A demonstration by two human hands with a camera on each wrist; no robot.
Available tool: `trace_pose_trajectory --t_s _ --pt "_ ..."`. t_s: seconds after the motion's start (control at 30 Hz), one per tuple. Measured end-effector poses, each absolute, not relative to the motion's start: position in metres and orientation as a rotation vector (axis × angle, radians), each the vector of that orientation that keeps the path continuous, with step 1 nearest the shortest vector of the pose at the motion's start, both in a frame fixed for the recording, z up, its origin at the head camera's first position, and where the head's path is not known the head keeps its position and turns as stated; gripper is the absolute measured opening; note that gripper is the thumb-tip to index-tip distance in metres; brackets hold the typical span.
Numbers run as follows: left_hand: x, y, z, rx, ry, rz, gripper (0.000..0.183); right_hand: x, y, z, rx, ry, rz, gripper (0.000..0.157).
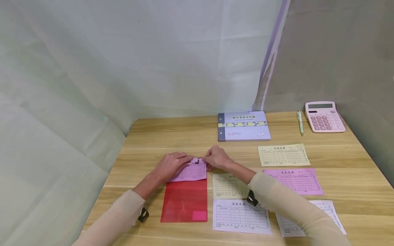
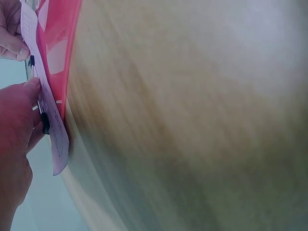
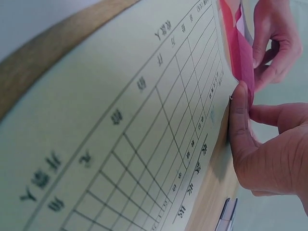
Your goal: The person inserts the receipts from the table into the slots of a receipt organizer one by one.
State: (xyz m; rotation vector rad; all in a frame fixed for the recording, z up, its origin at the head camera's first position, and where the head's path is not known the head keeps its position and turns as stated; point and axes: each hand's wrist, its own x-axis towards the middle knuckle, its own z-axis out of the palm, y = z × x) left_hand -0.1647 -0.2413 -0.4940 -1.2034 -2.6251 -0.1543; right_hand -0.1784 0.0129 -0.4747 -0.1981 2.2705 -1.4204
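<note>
Atop the red folder, the clip is gripped by the left hand, the pink slip pinched by the right hand, seemingly for steadiness.

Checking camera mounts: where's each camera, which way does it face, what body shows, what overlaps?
Head: on the person's head, facing forward and down at the table; both sleeves, left hand, right hand show.
Left wrist: on that wrist, facing across the table, pink slip and red folder at left; both hands partly.
Right wrist: on that wrist, facing across a yellow slip; both hands partly, at right.
Both wrist views share both hands.
</note>
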Motion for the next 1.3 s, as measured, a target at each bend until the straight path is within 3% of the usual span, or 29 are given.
trace_pose_trajectory --t_s 1.3 --pt "-0.1659 -0.2426 -0.4951 -1.172 -2.665 -0.236 0.032 -0.1839 0.0193 -0.4698 -0.23 2.134 -1.435 0.015"
